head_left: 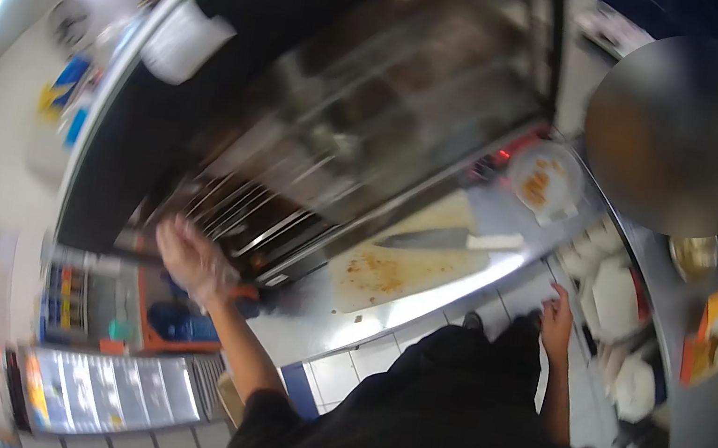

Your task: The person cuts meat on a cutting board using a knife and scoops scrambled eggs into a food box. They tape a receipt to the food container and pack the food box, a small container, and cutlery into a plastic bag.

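My left hand (189, 260), in a clear plastic glove, is raised beside the lower left end of a glass-fronted case (404, 70), near its wire racks (255, 221). Its fingers are stretched out, blurred, with nothing visible in them. My right hand (557, 322) hangs low at my right side, bare, its fingers apart and empty. Between them on the steel counter, a knife (433, 237) with a white handle lies on a pale cutting board (348, 291) strewn with orange-brown crumbs. A round container (545, 181) with orange bits stands past the knife handle.
A large round metallic object (689, 137), blurred, is at the upper right. Along the right runs a steel counter (681, 344) with a yellow and orange packet (709, 335). A lit display fridge (112, 392) stands at the lower left. Tiled floor (335, 378) shows below the front counter.
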`<control>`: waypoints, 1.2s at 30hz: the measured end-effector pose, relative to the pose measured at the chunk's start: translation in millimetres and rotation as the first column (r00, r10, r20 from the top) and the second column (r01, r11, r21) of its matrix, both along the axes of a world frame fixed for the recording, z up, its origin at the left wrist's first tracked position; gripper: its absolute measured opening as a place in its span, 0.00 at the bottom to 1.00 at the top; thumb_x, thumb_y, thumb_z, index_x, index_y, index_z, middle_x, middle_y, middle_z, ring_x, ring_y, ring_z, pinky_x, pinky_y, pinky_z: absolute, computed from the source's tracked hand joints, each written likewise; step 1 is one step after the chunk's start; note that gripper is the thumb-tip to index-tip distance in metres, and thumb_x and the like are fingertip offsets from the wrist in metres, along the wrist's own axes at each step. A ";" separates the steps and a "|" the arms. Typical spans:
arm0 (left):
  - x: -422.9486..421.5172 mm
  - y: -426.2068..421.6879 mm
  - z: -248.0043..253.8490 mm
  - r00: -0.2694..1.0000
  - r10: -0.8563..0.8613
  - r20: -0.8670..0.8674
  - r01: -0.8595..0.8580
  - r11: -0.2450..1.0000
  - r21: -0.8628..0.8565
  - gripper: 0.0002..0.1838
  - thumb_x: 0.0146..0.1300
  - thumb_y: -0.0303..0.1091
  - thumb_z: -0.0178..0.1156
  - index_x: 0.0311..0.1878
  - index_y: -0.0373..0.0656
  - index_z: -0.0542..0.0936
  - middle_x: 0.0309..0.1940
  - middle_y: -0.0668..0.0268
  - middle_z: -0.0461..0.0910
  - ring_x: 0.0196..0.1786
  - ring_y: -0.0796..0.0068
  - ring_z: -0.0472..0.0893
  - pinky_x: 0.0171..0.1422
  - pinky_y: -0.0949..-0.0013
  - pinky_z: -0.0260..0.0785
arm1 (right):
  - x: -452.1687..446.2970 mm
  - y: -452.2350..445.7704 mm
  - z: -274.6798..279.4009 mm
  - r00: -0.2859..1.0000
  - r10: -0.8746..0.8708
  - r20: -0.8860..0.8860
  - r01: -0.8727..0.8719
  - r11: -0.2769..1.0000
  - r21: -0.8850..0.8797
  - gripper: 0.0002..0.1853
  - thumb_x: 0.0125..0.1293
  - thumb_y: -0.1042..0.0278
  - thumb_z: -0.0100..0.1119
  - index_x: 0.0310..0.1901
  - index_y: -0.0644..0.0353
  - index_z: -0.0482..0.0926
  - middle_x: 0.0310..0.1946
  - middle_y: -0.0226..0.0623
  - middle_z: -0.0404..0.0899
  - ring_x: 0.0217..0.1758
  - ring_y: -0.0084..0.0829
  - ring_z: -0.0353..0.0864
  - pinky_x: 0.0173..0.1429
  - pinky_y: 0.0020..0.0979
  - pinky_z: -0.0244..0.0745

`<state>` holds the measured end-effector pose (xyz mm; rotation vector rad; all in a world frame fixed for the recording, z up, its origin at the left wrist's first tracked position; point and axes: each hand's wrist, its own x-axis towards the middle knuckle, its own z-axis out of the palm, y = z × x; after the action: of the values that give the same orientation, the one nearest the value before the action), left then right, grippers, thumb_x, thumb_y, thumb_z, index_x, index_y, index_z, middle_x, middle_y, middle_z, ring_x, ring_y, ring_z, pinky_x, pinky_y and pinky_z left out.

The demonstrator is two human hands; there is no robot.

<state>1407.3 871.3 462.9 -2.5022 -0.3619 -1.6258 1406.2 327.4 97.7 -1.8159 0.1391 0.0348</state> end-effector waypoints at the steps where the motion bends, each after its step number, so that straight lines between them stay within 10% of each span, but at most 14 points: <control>1: 1.9 -37.7 -13.7 0.998 -0.065 0.023 0.067 0.991 -0.111 0.14 0.79 0.34 0.49 0.36 0.35 0.73 0.32 0.51 0.72 0.37 0.48 0.74 0.45 0.51 0.68 | 0.7 6.9 0.6 0.998 -0.049 0.051 0.049 0.999 -0.001 0.23 0.73 0.77 0.51 0.68 0.57 0.73 0.28 0.36 0.77 0.28 0.25 0.71 0.34 0.30 0.69; 4: 25.8 -116.3 -106.3 0.913 -0.365 -0.179 0.151 0.713 -0.685 0.14 0.79 0.35 0.49 0.55 0.38 0.78 0.52 0.52 0.80 0.58 0.56 0.78 0.65 0.55 0.69 | -0.1 11.7 13.4 0.997 -0.075 0.021 0.076 0.996 -0.044 0.22 0.73 0.75 0.53 0.67 0.52 0.74 0.34 0.42 0.81 0.32 0.29 0.81 0.41 0.32 0.77; 7: 97.8 -226.5 -165.7 0.560 -0.799 -0.221 0.253 0.419 -0.872 0.15 0.79 0.40 0.51 0.60 0.42 0.77 0.58 0.54 0.81 0.66 0.59 0.78 0.70 0.57 0.68 | -1.0 13.0 20.0 0.997 -0.079 -0.024 0.078 0.997 -0.024 0.22 0.73 0.74 0.54 0.67 0.53 0.74 0.36 0.42 0.81 0.33 0.30 0.83 0.42 0.33 0.78; 8: 120.4 -265.6 -170.1 0.546 -0.821 -0.168 0.285 0.370 -0.884 0.13 0.80 0.38 0.51 0.45 0.39 0.78 0.43 0.55 0.78 0.48 0.58 0.78 0.58 0.57 0.69 | -1.2 10.0 15.1 0.997 -0.064 -0.030 0.062 0.996 -0.066 0.26 0.70 0.77 0.51 0.69 0.53 0.72 0.38 0.40 0.81 0.31 0.26 0.81 0.40 0.29 0.78; 11: 206.8 -322.9 -221.1 0.295 -0.953 -0.074 0.459 0.209 -0.864 0.20 0.81 0.50 0.47 0.51 0.43 0.80 0.47 0.53 0.80 0.53 0.48 0.79 0.60 0.52 0.69 | -7.3 4.2 23.2 0.993 -0.111 -0.044 0.108 0.992 -0.070 0.26 0.71 0.76 0.51 0.69 0.52 0.71 0.38 0.40 0.81 0.31 0.26 0.82 0.40 0.29 0.78; 15: 223.3 -350.5 -182.0 0.184 -0.849 -0.495 0.189 0.524 -0.830 0.21 0.80 0.51 0.49 0.56 0.44 0.80 0.56 0.51 0.82 0.60 0.49 0.79 0.65 0.52 0.69 | -22.7 -10.2 15.8 0.974 -0.225 -0.021 0.223 0.972 -0.074 0.22 0.73 0.73 0.54 0.68 0.52 0.73 0.36 0.40 0.82 0.31 0.30 0.82 0.41 0.34 0.77; 19: 172.9 -308.6 -170.0 0.509 -0.844 -0.168 0.329 0.372 -0.868 0.21 0.78 0.47 0.56 0.60 0.38 0.78 0.59 0.50 0.81 0.60 0.53 0.80 0.64 0.51 0.72 | -28.8 -22.0 3.8 0.960 -0.275 -0.060 0.272 0.961 -0.049 0.21 0.74 0.72 0.54 0.67 0.53 0.73 0.35 0.39 0.82 0.29 0.26 0.80 0.38 0.31 0.75; 23: 109.5 -230.7 -144.0 0.864 -0.502 -0.033 0.298 0.564 -0.770 0.13 0.77 0.37 0.57 0.55 0.38 0.78 0.50 0.54 0.81 0.55 0.63 0.80 0.61 0.58 0.75 | 34.7 -21.3 2.9 0.947 -0.271 -0.173 0.306 0.924 0.227 0.19 0.77 0.64 0.55 0.67 0.53 0.74 0.36 0.38 0.83 0.28 0.21 0.77 0.33 0.26 0.76; 29: 46.9 -144.9 -101.4 0.978 -0.112 0.174 0.206 0.605 -0.769 0.18 0.80 0.44 0.56 0.60 0.38 0.76 0.46 0.58 0.79 0.43 0.68 0.77 0.51 0.64 0.72 | 169.4 12.7 60.7 0.903 -0.202 -0.379 0.340 0.876 0.342 0.30 0.77 0.46 0.54 0.70 0.57 0.65 0.45 0.46 0.78 0.28 0.28 0.83 0.35 0.32 0.85; 36: 21.0 -137.8 -146.2 0.939 -0.272 0.208 0.330 0.555 -0.764 0.13 0.80 0.41 0.56 0.51 0.39 0.75 0.33 0.65 0.74 0.33 0.74 0.71 0.42 0.67 0.68 | 204.8 10.5 31.3 0.904 -0.297 -0.308 0.375 0.895 0.240 0.25 0.78 0.54 0.51 0.65 0.64 0.65 0.43 0.52 0.81 0.27 0.40 0.88 0.25 0.35 0.88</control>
<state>1428.3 733.5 316.7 -3.3118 -0.8814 -2.0002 1611.0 338.0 129.0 -1.4601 0.6108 0.0473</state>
